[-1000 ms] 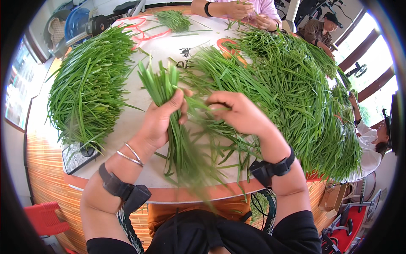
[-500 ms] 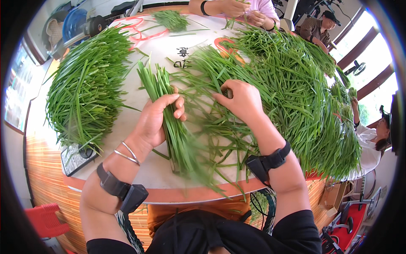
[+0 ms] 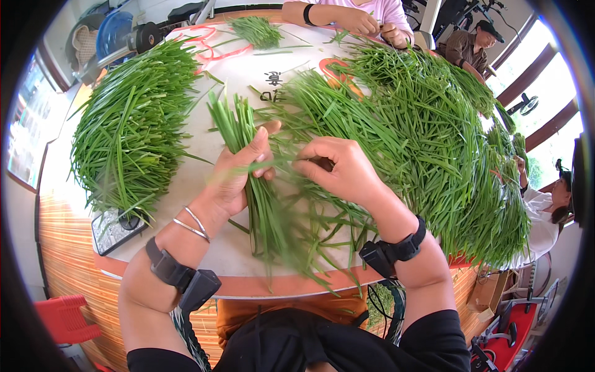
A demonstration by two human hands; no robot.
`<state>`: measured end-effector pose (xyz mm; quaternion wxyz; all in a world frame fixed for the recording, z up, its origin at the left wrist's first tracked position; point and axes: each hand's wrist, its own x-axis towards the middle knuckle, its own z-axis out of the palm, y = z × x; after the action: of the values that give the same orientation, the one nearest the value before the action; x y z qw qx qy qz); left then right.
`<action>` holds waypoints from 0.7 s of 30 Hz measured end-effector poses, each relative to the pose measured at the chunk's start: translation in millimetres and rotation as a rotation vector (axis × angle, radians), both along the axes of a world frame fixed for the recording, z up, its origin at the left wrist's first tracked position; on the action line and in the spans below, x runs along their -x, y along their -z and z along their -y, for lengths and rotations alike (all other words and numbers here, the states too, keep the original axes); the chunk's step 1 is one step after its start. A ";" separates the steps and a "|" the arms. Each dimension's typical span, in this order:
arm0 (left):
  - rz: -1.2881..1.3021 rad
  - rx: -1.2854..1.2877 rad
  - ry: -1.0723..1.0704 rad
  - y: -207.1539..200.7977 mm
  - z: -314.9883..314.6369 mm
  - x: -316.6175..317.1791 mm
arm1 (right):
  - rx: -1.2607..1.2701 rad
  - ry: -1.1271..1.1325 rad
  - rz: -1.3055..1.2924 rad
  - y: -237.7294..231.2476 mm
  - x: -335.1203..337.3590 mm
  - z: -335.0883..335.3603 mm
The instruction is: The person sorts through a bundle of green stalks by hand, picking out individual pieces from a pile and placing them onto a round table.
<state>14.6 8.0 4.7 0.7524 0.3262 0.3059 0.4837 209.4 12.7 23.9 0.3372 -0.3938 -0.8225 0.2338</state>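
Observation:
A bunch of green chives (image 3: 264,214) stands slanted in my left hand (image 3: 234,177), whose fingers wrap round its middle. The bunch's lower end spreads out and blurs near the table's front edge. To its right, my right hand (image 3: 341,168) is closed in a pinch on a blurred chive blade, which stretches across to my left hand. Loose chives (image 3: 328,226) lie scattered under and beside my right hand. A big heap of chives (image 3: 427,142) covers the table's right side, and a neater stack of chives (image 3: 133,124) rises on the left.
A phone-like flat device (image 3: 114,232) lies at the white table's (image 3: 204,180) left front edge. At the far side are red ties (image 3: 214,53), a small chive pile (image 3: 255,32) and a co-worker's hands (image 3: 378,31). Other people sit at the right. A red stool (image 3: 67,319) is at lower left.
My right hand has moved slightly left and nearer, drawing a chive blade across toward my left hand. My left hand keeps its hold on the bunch. The far co-worker's hands have shifted.

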 end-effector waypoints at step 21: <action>0.180 0.025 -0.131 11.9 -6.8 4.2 | 0.414 -0.047 0.042 -10.1 -0.9 3.4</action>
<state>10.4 14.7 -7.1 0.7476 0.2514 0.2637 0.5553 210.3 9.3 34.0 0.2263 -0.4403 -0.7727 0.3974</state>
